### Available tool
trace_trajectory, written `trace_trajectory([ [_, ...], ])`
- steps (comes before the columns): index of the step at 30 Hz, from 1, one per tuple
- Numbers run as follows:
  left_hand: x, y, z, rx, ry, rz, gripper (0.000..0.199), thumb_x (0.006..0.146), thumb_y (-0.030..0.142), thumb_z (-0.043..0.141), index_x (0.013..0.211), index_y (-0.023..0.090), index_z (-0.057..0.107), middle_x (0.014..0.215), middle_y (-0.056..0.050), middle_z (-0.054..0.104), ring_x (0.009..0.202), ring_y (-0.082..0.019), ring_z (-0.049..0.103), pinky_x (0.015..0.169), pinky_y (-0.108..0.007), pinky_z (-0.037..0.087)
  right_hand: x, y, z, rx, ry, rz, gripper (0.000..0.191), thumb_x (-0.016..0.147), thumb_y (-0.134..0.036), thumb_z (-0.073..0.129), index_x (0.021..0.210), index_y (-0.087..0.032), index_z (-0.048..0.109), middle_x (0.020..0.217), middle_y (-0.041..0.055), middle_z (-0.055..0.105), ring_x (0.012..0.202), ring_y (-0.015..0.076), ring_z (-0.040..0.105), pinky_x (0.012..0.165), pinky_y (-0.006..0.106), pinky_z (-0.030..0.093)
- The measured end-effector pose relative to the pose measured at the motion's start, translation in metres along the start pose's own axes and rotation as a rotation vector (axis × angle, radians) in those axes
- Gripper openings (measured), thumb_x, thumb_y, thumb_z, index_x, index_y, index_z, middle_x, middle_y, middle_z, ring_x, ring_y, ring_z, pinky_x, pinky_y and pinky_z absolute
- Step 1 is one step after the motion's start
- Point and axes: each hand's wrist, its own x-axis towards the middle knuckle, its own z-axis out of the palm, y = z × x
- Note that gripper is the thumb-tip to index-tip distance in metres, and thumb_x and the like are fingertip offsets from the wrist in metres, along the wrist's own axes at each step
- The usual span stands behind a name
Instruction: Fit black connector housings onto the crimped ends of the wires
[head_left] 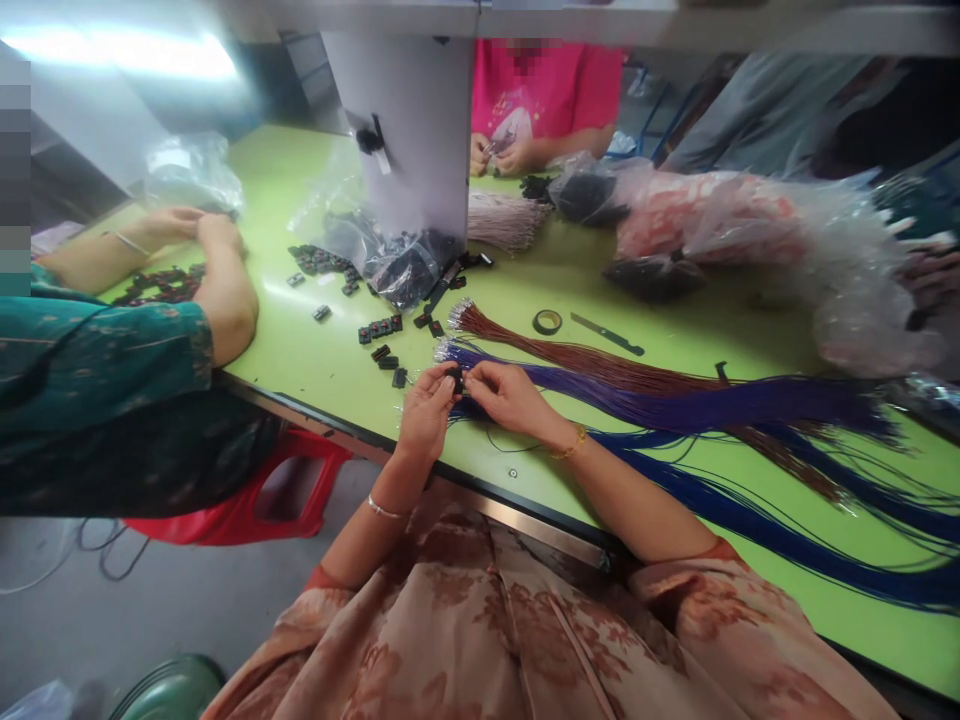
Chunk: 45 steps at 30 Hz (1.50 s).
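Observation:
Just over the front edge of the table, my left hand [426,412] is closed around a small black plastic connector [456,379]. Fingertips of my right hand [514,400] pinch together at the connector's right side. A thin dark wire [491,436] loops out below that hand; its end is hidden by my fingers. Behind my hands lie a bundle of purple-blue wires [622,398] and a bundle of brown wires [540,345], with pale tips at their left ends. Dark blue wires [697,500] run under my right forearm. Several black connectors [380,328] rest left of the bundles.
A tape roll [547,321] and a flat knife [607,334] lie beyond the wires. A grey post [409,130] rises behind a plastic bag of black parts [409,270]. Large plastic bags [712,225] fill the back right. Co-workers' hands work at left [199,232] and across [517,155].

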Motion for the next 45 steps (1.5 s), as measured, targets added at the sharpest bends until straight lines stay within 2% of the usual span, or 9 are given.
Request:
trace_trajectory([
  [10,0.0,-0.017,0.005,0.039,0.022,-0.024,0.028,0.069,0.022,0.075,0.095,0.018,0.065,0.083,-0.001,0.066,0.074,-0.01,0.059,0.073,-0.023,0.047,-0.006,0.008,0.006,-0.373,-0.012,-0.047,0.021,0.088,-0.025,0.044,0.07,-0.018,0.054,0.062,0.0022,0.057,0.055,0.0131,0.042,0.056,0.027,0.024],
  [13,0.01,-0.016,0.004,0.008,0.025,-0.073,0.025,0.07,0.022,0.073,0.094,0.017,0.065,0.084,-0.001,0.066,0.072,-0.009,0.059,0.068,-0.022,0.046,0.013,0.019,-0.015,-0.288,-0.078,-0.068,0.025,0.092,-0.028,0.042,0.077,-0.017,0.06,0.072,0.0026,0.063,0.064,0.0134,0.05,0.061,0.025,0.03],
  [16,0.019,-0.015,0.003,-0.009,0.039,-0.104,0.024,0.069,0.021,0.074,0.091,0.016,0.065,0.086,-0.003,0.068,0.076,-0.01,0.06,0.068,-0.022,0.046,0.042,0.038,-0.031,-0.475,0.12,0.05,0.024,0.092,-0.028,0.043,0.087,-0.016,0.064,0.086,0.0071,0.065,0.078,0.0174,0.055,0.068,0.026,0.033],
  [22,0.025,-0.02,-0.002,-0.016,0.034,-0.12,0.028,0.067,0.023,0.076,0.092,0.016,0.065,0.086,-0.004,0.069,0.075,-0.01,0.06,0.069,-0.022,0.045,0.074,0.069,-0.028,-0.746,0.028,0.17,0.024,0.091,-0.033,0.047,0.098,-0.02,0.066,0.1,0.0096,0.063,0.089,0.0217,0.056,0.068,0.029,0.034],
  [28,0.025,-0.021,-0.005,-0.034,0.02,-0.121,0.03,0.065,0.023,0.077,0.092,0.016,0.066,0.086,-0.004,0.07,0.074,-0.01,0.061,0.068,-0.022,0.045,0.078,0.071,-0.025,-0.807,-0.005,0.128,0.03,0.093,-0.04,0.043,0.103,-0.02,0.063,0.1,0.0095,0.065,0.088,0.0226,0.057,0.065,0.029,0.033],
  [33,0.024,-0.021,-0.005,-0.049,0.028,-0.133,0.031,0.065,0.023,0.078,0.092,0.015,0.066,0.086,-0.005,0.07,0.075,-0.01,0.061,0.068,-0.022,0.045,0.082,0.068,-0.032,-0.851,-0.061,0.095,0.029,0.093,-0.032,0.041,0.095,-0.017,0.066,0.1,0.0125,0.066,0.089,0.0223,0.058,0.068,0.03,0.034],
  [36,0.024,-0.022,-0.005,-0.059,0.035,-0.136,0.031,0.064,0.023,0.078,0.092,0.015,0.066,0.086,-0.005,0.07,0.075,-0.01,0.061,0.068,-0.022,0.045,0.082,0.062,-0.044,-0.889,-0.046,0.183,0.026,0.089,-0.027,0.044,0.09,-0.014,0.067,0.093,0.0156,0.067,0.082,0.0228,0.058,0.065,0.03,0.033],
  [39,0.024,-0.023,-0.005,-0.064,0.04,-0.13,0.031,0.065,0.022,0.077,0.092,0.014,0.067,0.086,-0.005,0.069,0.075,-0.01,0.061,0.068,-0.022,0.045,0.086,0.055,-0.048,-0.818,-0.097,0.21,0.018,0.081,-0.024,0.052,0.083,-0.014,0.066,0.083,0.0135,0.068,0.072,0.0205,0.056,0.062,0.029,0.031],
  [45,0.023,-0.026,-0.007,-0.063,0.03,-0.117,0.029,0.066,0.022,0.076,0.092,0.015,0.067,0.086,-0.005,0.069,0.079,-0.011,0.061,0.068,-0.022,0.045,0.1,0.047,-0.027,-0.314,-0.05,-0.03,0.011,0.074,-0.019,0.051,0.073,-0.015,0.06,0.07,0.0022,0.062,0.063,0.0123,0.048,0.06,0.024,0.033],
])
